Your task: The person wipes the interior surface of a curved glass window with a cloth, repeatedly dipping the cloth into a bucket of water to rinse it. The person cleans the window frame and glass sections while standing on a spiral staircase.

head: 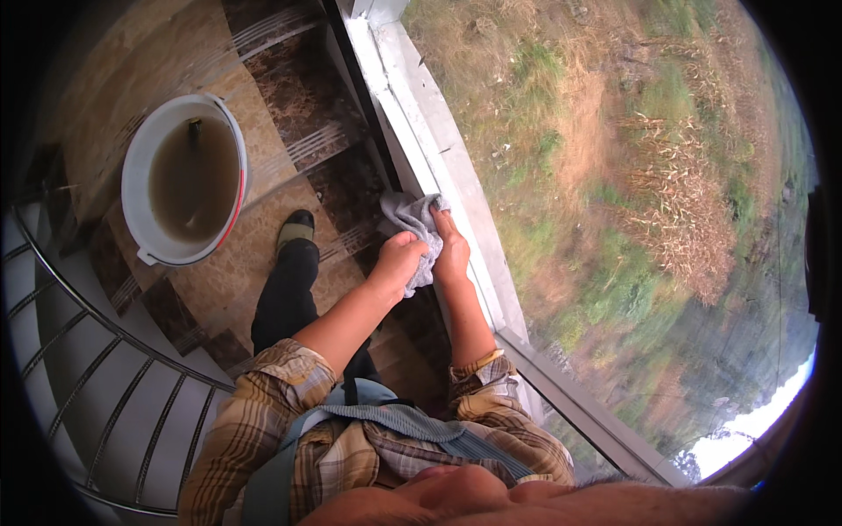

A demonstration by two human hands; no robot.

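A wet-looking grey cloth is bunched between my two hands, beside the white window sill. My left hand grips its lower part with the fingers curled in. My right hand holds the cloth's other side, fingers stretched along it, close to the white window frame. To the left, a white bucket with a red strip on its rim stands on the tiled floor, holding murky brown water. A small dark object shows at the water's far edge. My palms are mostly hidden.
A curved metal stair railing with dark bars runs along the lower left. My shoe rests on patterned tiles near the bucket. Past the open window lie dry grass and plants far below. A grey window rail crosses at lower right.
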